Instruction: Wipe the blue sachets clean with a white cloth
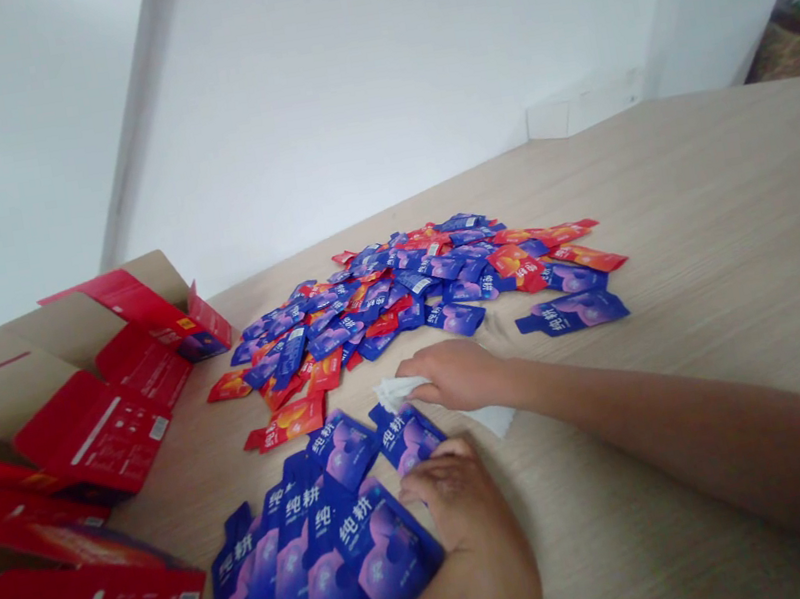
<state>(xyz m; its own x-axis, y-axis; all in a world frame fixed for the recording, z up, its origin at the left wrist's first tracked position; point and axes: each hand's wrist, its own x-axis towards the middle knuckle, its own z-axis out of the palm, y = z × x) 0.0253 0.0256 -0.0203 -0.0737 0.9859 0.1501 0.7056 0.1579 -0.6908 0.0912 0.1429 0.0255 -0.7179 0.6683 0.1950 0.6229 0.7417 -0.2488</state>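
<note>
My left hand (458,498) is closed on the lower end of a blue-purple pouch (404,435) with white lettering. In my right hand (454,375) is a bunched white tissue (400,389), pressed at the top end of that same pouch. Part of the tissue hangs below the right hand. Beside my left hand lies an overlapping group of blue-purple pouches (326,554), face up. Beyond both hands spreads a heap of blue and red-orange pouches (369,294).
Several open red boxes (98,433) stand in a row along the left, flaps raised. A single blue pouch (576,312) lies right of the heap. Behind the wooden table (721,218) is a white wall (394,68), with a small white box (582,107) against it.
</note>
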